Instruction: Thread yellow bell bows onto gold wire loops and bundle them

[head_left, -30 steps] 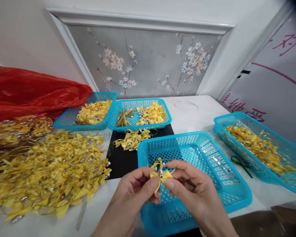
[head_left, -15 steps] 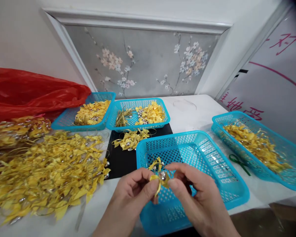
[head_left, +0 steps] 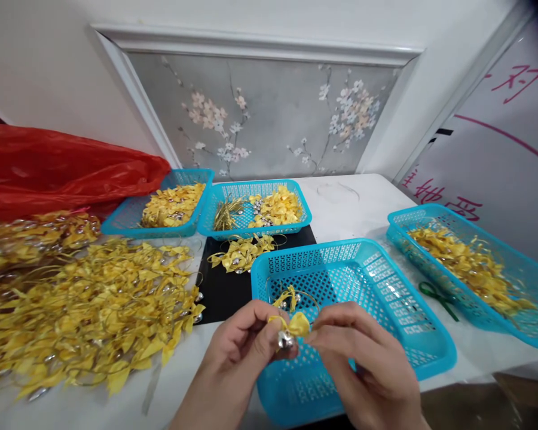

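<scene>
Over the near blue plastic basket (head_left: 399, 286), my left hand (head_left: 242, 352) pinches a yellow ribbon bow (head_left: 298, 324) by its left side. A silver bell (head_left: 286, 340) hangs at the bow's middle, facing me. My right hand (head_left: 367, 358) has thumb and forefinger closed at the bow's right end; a thin gold cord loops up beside those fingertips. Just behind the bow, inside the basket, lies another small yellow bow (head_left: 287, 297) with silver bells. The remaining fingers of both hands are curled, and the fingertips are partly hidden.
A large heap of yellow bows (head_left: 94, 310) covers the table's left side beside a red plastic bag (head_left: 63, 173). More blue baskets (head_left: 255, 186) with bows stand behind, another basket (head_left: 457, 224) at right. A green ribbon (head_left: 438, 298) lies between baskets. A black mat (head_left: 224, 298) lies underneath.
The bow has turned, so its loop now points up and right with the bell lower. My right fingers have shifted from beside the bell to the bow's right end. The view has moved slightly.
</scene>
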`<state>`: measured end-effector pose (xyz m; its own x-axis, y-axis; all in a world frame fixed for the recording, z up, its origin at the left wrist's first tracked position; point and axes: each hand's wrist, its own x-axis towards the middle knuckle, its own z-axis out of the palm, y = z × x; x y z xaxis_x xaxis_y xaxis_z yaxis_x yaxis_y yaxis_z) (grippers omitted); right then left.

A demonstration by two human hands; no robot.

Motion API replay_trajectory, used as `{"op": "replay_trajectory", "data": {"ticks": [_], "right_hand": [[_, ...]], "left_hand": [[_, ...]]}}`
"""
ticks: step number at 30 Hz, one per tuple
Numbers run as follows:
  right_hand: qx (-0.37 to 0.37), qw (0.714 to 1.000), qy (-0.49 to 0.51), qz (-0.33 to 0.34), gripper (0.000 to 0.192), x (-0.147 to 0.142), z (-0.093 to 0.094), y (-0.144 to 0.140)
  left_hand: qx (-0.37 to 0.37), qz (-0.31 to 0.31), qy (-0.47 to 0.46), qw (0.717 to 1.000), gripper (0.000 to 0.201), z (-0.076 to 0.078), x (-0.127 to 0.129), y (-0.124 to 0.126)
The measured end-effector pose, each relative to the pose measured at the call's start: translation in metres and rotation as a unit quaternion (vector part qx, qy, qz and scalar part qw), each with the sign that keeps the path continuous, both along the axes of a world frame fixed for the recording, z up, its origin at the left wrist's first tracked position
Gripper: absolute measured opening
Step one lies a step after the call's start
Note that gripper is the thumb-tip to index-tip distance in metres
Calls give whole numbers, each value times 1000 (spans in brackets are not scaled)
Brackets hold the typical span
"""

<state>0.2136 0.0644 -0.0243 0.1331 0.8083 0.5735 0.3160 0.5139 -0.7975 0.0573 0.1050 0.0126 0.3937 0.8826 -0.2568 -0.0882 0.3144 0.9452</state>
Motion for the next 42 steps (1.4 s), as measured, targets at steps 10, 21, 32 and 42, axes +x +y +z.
{"op": "replay_trajectory", "data": {"ticks": [10,21,32,42], "right_hand": [[-179,979,65,78,12,2,20,2],[-265,951,144,65,24,-4,26,2],[-326,912,236,84,34,-10,28,0],[-341,898,257,104,32,-10,28,0]], "left_hand": [[106,-27,87,990,22,2,-3,-2],[20,11,46,999,18,6,2,-5],[46,9,57,997,21,9,0,-8],[21,-34,13,999,17,5,-5,-2]]}}
